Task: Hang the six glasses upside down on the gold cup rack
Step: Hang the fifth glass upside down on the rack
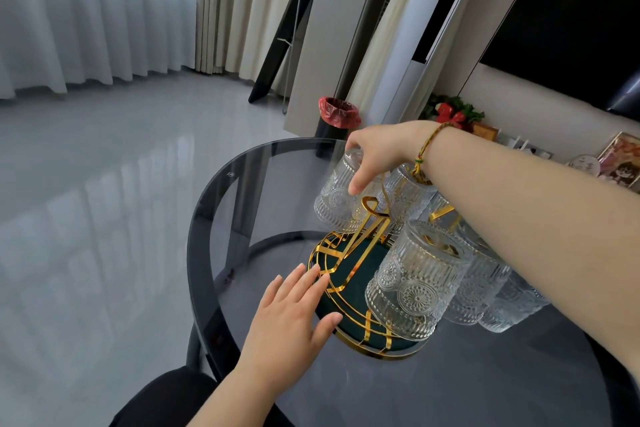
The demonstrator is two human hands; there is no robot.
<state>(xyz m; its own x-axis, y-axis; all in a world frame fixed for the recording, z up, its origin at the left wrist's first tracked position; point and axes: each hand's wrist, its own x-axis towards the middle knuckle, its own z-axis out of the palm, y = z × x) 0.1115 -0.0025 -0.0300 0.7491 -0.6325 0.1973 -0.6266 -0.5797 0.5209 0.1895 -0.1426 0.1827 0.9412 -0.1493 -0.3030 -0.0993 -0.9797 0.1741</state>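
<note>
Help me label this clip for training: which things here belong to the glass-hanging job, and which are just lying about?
Part of the job:
- ribbed clear glass gripped by the right hand
- other ribbed clear glasses hanging upside down
- gold wire cup rack, left hand flat at its base

Lying about:
- black bin with red liner
- framed pictures
- red-and-green ornament

Both forearms are bare, with no sleeves in view. The right hand (377, 152) has a thin braided cord bracelet in gold, red and green (427, 146) around its wrist, with a small knotted tassel hanging below. The left hand (294, 308) wears no ring or band. Black fabric clothing (162, 399) covers the lap at the near edge.
</note>
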